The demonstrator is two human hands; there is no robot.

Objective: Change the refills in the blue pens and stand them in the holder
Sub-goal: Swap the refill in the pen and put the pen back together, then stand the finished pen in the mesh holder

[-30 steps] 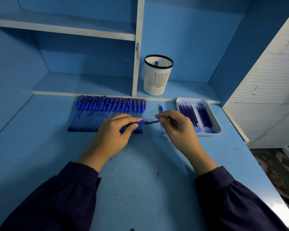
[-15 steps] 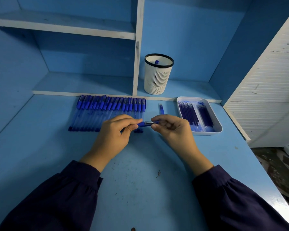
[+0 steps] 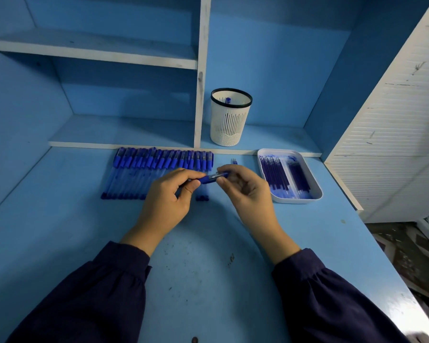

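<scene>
My left hand (image 3: 170,196) and my right hand (image 3: 245,188) both grip one blue pen (image 3: 209,179), held level above the desk between them. The left fingers pinch its barrel and the right fingertips pinch its right end. Behind the hands a row of several blue pens (image 3: 144,173) lies side by side on the desk. A white pen holder (image 3: 230,122) with a black rim stands on the low shelf behind, with one blue pen top showing inside. A white tray (image 3: 295,198) to the right holds several blue refills.
A small blue piece (image 3: 234,161) lies on the desk behind my right hand. A white upright divider (image 3: 200,82) stands just left of the holder. A white slatted panel (image 3: 394,144) closes off the right side. The desk edge drops away at the lower right.
My right hand has slid left along the pen toward my left hand, so the hands are closer together. The pen stays level between them.
</scene>
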